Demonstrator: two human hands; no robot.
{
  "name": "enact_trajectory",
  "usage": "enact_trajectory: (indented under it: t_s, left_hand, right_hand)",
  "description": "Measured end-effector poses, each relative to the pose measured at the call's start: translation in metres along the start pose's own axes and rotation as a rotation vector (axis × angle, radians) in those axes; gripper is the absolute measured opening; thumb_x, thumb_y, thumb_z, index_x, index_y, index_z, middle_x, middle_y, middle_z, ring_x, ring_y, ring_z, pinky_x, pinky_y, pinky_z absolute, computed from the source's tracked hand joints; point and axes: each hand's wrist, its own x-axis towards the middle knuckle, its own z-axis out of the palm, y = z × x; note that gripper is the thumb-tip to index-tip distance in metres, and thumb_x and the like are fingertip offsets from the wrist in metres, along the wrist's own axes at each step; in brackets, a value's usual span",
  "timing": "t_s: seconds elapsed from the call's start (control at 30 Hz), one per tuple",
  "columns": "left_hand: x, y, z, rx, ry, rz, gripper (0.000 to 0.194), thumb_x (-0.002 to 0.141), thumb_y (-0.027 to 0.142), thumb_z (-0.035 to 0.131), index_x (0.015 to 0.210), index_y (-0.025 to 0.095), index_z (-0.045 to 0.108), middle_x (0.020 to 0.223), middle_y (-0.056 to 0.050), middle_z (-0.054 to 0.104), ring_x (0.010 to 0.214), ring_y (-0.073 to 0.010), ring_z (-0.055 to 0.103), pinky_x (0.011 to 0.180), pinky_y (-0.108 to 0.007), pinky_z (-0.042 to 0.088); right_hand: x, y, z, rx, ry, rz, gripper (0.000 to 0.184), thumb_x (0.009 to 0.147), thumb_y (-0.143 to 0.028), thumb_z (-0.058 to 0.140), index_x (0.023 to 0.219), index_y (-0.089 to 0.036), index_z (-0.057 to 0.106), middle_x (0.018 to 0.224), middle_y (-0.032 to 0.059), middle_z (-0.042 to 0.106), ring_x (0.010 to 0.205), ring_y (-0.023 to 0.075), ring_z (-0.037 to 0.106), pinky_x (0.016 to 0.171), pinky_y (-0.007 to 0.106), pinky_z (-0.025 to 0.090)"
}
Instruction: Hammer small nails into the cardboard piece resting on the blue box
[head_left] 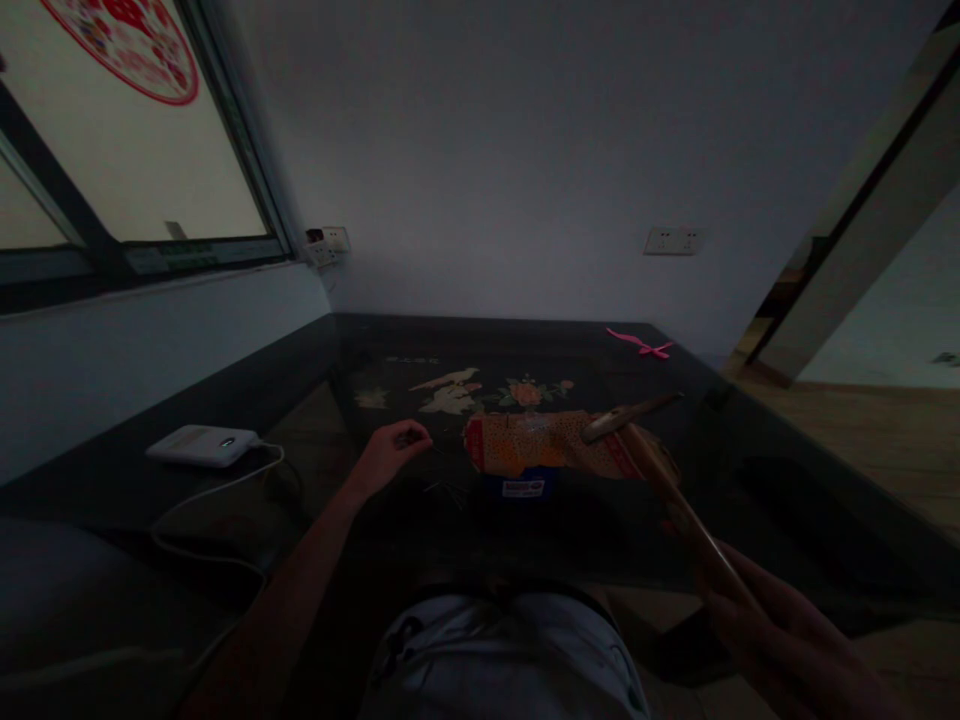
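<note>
One plain wall (pixel 480 160) takes up most of the backdrop, and the dark glossy tabletop (pixel 405 530) is pushed right up against it, at least as far as can be seen. To the left, a window (pixel 135 140) is set in a dark frame, with a round red decoration (pixel 142 45) stuck on it. Down at the near edge, some pale clothing (pixel 510 655) is seen. A bird-and-flower picture (pixel 450 393) is laid into the tabletop.

Next size down: a hammer (pixel 697 535), clamped by its handle in the right hand (pixel 787 620), head held up by the right end of an orange patterned bundle (pixel 517 443). Whether the two are touching can't be told. The bundle is placed mid-table, right above a blue box (pixel 547 485) that's partly covered by it.

The left hand (pixel 397 445) is held just left of the bundle, fingers curled in; too dark to tell if anything's pinched there. Further left, a white device (pixel 202 446) is plugged into a pale cable (pixel 217 488). Wall sockets (pixel 673 241) are mounted behind, a pink ribbon (pixel 645 347) is left near the far right corner, and a few thin slivers (pixel 454 492) are scattered near the blue box.
</note>
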Motion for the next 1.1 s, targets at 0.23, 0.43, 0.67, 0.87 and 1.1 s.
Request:
enact_trajectory:
  t_s: [0.23, 0.43, 0.67, 0.87, 1.1]
  left_hand:
    - [0.003, 0.004, 0.003, -0.062, 0.016, 0.002, 0.025, 0.070, 0.041, 0.067, 0.074, 0.016, 0.064, 0.074, -0.005, 0.070, 0.073, -0.0191, 0.066, 0.073, -0.032, 0.054]
    - [0.010, 0.004, 0.006, -0.069, 0.123, 0.004, 0.026, 0.066, 0.040, 0.070, 0.075, 0.016, 0.067, 0.078, -0.006, 0.071, 0.074, -0.0204, 0.067, 0.073, -0.033, 0.055]
    - [0.019, 0.016, 0.010, -0.263, 0.243, 0.030, 0.024, 0.069, 0.035, 0.069, 0.081, 0.015, 0.062, 0.082, -0.006, 0.070, 0.077, -0.0208, 0.068, 0.076, -0.036, 0.056]
    - [0.034, 0.056, 0.025, -0.459, 0.295, 0.170, 0.030, 0.068, 0.029, 0.071, 0.092, 0.015, 0.061, 0.091, -0.004, 0.066, 0.080, -0.0165, 0.067, 0.081, -0.034, 0.055]
    - [0.054, 0.091, 0.071, -0.446, 0.079, 0.249, 0.028, 0.066, 0.025, 0.073, 0.092, 0.014, 0.068, 0.107, -0.008, 0.067, 0.088, -0.0176, 0.066, 0.085, -0.036, 0.054]
  right_hand:
    - [0.008, 0.010, 0.015, 0.205, 0.068, 0.058, 0.047, 0.066, -0.037, 0.074, 0.112, -0.028, 0.068, 0.105, 0.0067, 0.072, 0.098, 0.0258, 0.066, 0.073, 0.026, 0.057]
    - [0.016, 0.021, 0.032, 0.371, -0.075, 0.064, 0.054, 0.072, -0.037, 0.072, 0.123, -0.027, 0.059, 0.046, -0.0069, 0.049, 0.026, 0.0023, 0.035, 0.026, 0.012, 0.030]
    - [0.019, 0.022, 0.048, 0.516, -0.059, 0.026, 0.044, 0.073, -0.030, 0.073, 0.115, -0.028, 0.062, 0.056, -0.0074, 0.047, 0.030, -0.0019, 0.024, 0.027, 0.010, 0.023]
    - [0.024, 0.021, 0.053, 0.581, -0.133, -0.005, 0.045, 0.077, -0.030, 0.070, 0.120, -0.029, 0.057, 0.055, -0.0089, 0.044, 0.029, -0.0028, 0.022, 0.028, 0.009, 0.021]
    - [0.029, 0.026, 0.054, 0.568, -0.164, -0.053, 0.046, 0.079, -0.030, 0.068, 0.123, -0.028, 0.054, 0.054, -0.0098, 0.042, 0.029, -0.0032, 0.024, 0.029, 0.008, 0.022]
